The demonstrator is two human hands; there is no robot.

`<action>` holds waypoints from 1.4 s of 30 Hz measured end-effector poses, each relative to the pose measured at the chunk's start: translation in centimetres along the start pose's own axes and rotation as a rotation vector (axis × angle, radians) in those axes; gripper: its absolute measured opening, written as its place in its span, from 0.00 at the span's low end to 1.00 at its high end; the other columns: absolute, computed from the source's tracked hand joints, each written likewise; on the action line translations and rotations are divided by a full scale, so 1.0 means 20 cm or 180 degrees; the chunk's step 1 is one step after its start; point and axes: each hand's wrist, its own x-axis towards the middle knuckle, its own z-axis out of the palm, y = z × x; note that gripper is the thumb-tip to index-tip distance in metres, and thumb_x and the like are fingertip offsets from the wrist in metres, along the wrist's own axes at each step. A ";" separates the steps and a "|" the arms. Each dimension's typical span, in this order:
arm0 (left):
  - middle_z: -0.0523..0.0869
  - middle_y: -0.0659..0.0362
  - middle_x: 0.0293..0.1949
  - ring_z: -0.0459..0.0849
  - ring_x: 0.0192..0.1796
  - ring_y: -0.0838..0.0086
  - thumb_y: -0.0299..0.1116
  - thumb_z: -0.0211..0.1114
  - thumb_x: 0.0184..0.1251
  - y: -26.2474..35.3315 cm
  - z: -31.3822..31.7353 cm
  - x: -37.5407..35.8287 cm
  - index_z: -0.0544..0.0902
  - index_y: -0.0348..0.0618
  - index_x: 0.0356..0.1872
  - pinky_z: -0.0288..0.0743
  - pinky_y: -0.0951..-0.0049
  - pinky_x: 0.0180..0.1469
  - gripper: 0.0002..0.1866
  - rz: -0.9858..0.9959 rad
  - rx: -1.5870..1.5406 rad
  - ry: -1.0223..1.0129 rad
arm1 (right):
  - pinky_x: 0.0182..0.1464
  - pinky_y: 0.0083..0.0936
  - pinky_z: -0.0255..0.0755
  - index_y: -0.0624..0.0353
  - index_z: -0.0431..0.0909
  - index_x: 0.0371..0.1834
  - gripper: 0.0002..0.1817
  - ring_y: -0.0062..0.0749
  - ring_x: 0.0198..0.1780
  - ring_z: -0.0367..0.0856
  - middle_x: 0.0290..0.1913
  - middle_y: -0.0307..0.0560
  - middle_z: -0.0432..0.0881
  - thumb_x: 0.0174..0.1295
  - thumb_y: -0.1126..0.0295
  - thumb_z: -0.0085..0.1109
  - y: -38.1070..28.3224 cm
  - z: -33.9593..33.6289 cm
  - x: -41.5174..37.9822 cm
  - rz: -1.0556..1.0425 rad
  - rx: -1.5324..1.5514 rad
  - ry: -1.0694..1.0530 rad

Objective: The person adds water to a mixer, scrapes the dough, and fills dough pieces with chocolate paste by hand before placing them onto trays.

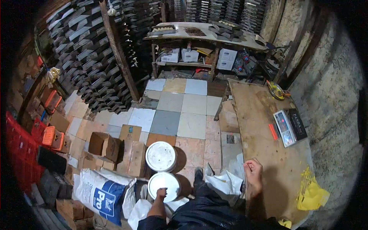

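Note:
My left hand [162, 193] is over the near white bucket [168, 181], its fingers dark and bunched together above the pale round top. Whether it grips anything there is too small to make out. My right hand [253, 171] hovers by the left edge of the wooden table [264, 134], fingers curled in with nothing visible in them. Just beyond the near bucket stands a second white bucket [161, 156] with a smudged lid. White sacks [226, 181] lie between my legs and the table.
On the table are a digital scale [285, 128], a red strip [273, 131] and yellow plastic [310, 191]. A printed sack [101, 195] and cardboard boxes [104, 146] crowd my left. Stacked metal pans [88, 50] rise behind; a workbench [199, 32] stands at the back.

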 end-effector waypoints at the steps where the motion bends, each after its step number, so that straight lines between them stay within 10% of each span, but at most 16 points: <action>1: 0.78 0.59 0.22 0.75 0.22 0.74 0.39 0.60 0.61 0.21 0.12 0.05 0.83 0.40 0.36 0.67 0.72 0.21 0.12 0.0192 -0.0071 -0.0009 | 0.28 0.13 0.61 0.63 0.73 0.27 0.04 0.14 0.26 0.68 0.29 0.36 0.70 0.59 0.81 0.56 0.17 0.01 0.11 -0.0033 -0.0198 0.0147; 5: 0.81 0.58 0.27 0.77 0.25 0.73 0.36 0.57 0.63 0.83 0.43 0.47 0.84 0.39 0.40 0.69 0.70 0.22 0.13 0.0587 -0.0397 -0.0261 | 0.29 0.15 0.63 0.57 0.70 0.27 0.08 0.15 0.27 0.68 0.28 0.34 0.69 0.58 0.80 0.58 0.52 0.05 0.73 -0.0353 -0.0689 0.0827; 9: 0.82 0.55 0.27 0.78 0.23 0.71 0.34 0.57 0.63 1.27 0.53 0.82 0.84 0.35 0.42 0.72 0.68 0.23 0.15 0.0355 -0.0313 -0.0731 | 0.31 0.18 0.65 0.56 0.70 0.35 0.08 0.19 0.27 0.67 0.26 0.32 0.69 0.57 0.80 0.58 0.74 0.08 1.54 -0.0531 0.0858 0.1809; 12: 0.81 0.56 0.23 0.76 0.22 0.73 0.35 0.62 0.59 1.46 0.43 1.07 0.84 0.34 0.41 0.71 0.69 0.22 0.15 0.1390 0.0400 -0.0913 | 0.39 0.14 0.65 0.58 0.70 0.36 0.07 0.19 0.35 0.70 0.33 0.34 0.69 0.58 0.82 0.54 0.56 0.15 2.03 0.0173 0.0478 0.1601; 17: 0.82 0.61 0.26 0.80 0.24 0.75 0.42 0.61 0.63 2.13 0.31 1.16 0.77 0.45 0.51 0.74 0.70 0.22 0.18 0.0202 -0.0310 -0.0058 | 0.36 0.16 0.65 0.60 0.71 0.33 0.04 0.17 0.33 0.70 0.30 0.35 0.72 0.57 0.81 0.54 0.21 0.59 2.93 -0.0480 0.0932 0.0489; 19: 0.83 0.59 0.30 0.80 0.25 0.74 0.40 0.58 0.65 2.33 0.21 1.24 0.77 0.45 0.50 0.76 0.67 0.26 0.16 0.1530 0.1806 -0.0047 | 0.31 0.15 0.64 0.60 0.71 0.32 0.04 0.14 0.29 0.69 0.28 0.34 0.72 0.56 0.79 0.56 0.21 0.80 3.26 -0.0518 0.0931 0.0201; 27: 0.78 0.62 0.23 0.76 0.22 0.75 0.34 0.59 0.65 3.10 0.09 1.82 0.80 0.44 0.51 0.77 0.66 0.28 0.15 0.0058 0.1253 -0.0208 | 0.32 0.22 0.68 0.61 0.75 0.35 0.07 0.24 0.29 0.73 0.28 0.42 0.75 0.59 0.70 0.59 0.42 1.36 4.16 -0.1006 -0.0414 -0.1303; 30: 0.76 0.63 0.20 0.74 0.21 0.75 0.31 0.59 0.65 3.55 0.16 2.19 0.81 0.44 0.52 0.77 0.65 0.28 0.15 0.0186 0.0791 -0.0644 | 0.37 0.26 0.72 0.60 0.77 0.38 0.10 0.26 0.34 0.77 0.32 0.43 0.79 0.59 0.66 0.61 0.65 1.33 4.47 -0.0495 0.0111 -0.1614; 32: 0.75 0.63 0.18 0.73 0.21 0.75 0.30 0.59 0.65 3.94 0.19 2.51 0.81 0.43 0.52 0.77 0.65 0.28 0.15 0.0410 -0.0489 -0.2051 | 0.38 0.26 0.72 0.59 0.78 0.40 0.11 0.26 0.36 0.78 0.33 0.43 0.79 0.60 0.64 0.61 0.82 1.29 4.66 0.0007 0.1229 -0.1102; 34: 0.74 0.64 0.16 0.71 0.16 0.75 0.30 0.64 0.59 4.34 0.53 2.84 0.83 0.48 0.31 0.73 0.69 0.20 0.01 0.1339 -0.0425 -0.1079 | 0.42 0.30 0.73 0.60 0.78 0.42 0.15 0.31 0.40 0.79 0.37 0.46 0.80 0.61 0.60 0.61 1.12 1.24 4.82 0.0566 0.0807 -0.0543; 35: 0.78 0.61 0.21 0.76 0.22 0.72 0.33 0.60 0.62 4.52 0.71 2.96 0.83 0.45 0.31 0.74 0.68 0.23 0.06 0.2295 0.1211 -0.0178 | 0.45 0.34 0.74 0.61 0.78 0.44 0.18 0.36 0.43 0.79 0.40 0.50 0.79 0.60 0.58 0.61 1.31 1.23 4.89 0.0952 -0.0118 -0.0362; 37: 0.86 0.60 0.29 0.81 0.27 0.72 0.31 0.58 0.65 4.93 0.98 3.16 0.83 0.42 0.31 0.75 0.69 0.27 0.08 0.2148 -0.0546 -0.1379 | 0.46 0.36 0.74 0.61 0.78 0.45 0.18 0.40 0.42 0.79 0.43 0.53 0.80 0.61 0.57 0.60 1.49 1.24 5.11 0.1018 -0.2170 -0.0026; 39: 0.88 0.57 0.33 0.85 0.33 0.71 0.33 0.63 0.61 5.24 1.34 3.39 0.83 0.44 0.34 0.78 0.71 0.33 0.05 0.2657 0.1597 -0.0128 | 0.39 0.31 0.73 0.59 0.78 0.42 0.12 0.33 0.37 0.80 0.38 0.47 0.81 0.63 0.62 0.58 1.58 1.15 5.34 0.0582 -0.1540 0.0127; 40: 0.88 0.59 0.33 0.86 0.35 0.72 0.36 0.66 0.59 5.42 1.51 3.37 0.84 0.48 0.36 0.79 0.71 0.35 0.07 0.4367 0.2559 0.0235 | 0.38 0.30 0.73 0.58 0.79 0.41 0.11 0.33 0.36 0.80 0.37 0.46 0.82 0.63 0.64 0.58 1.61 1.13 5.47 0.0427 -0.1290 0.0183; 42: 0.86 0.56 0.39 0.85 0.43 0.68 0.38 0.65 0.60 5.63 1.83 3.40 0.84 0.50 0.41 0.81 0.70 0.42 0.09 0.3517 0.2157 -0.0504 | 0.42 0.39 0.74 0.59 0.79 0.44 0.13 0.46 0.41 0.81 0.39 0.52 0.81 0.59 0.66 0.61 1.64 1.13 5.79 0.0359 -0.1021 0.0280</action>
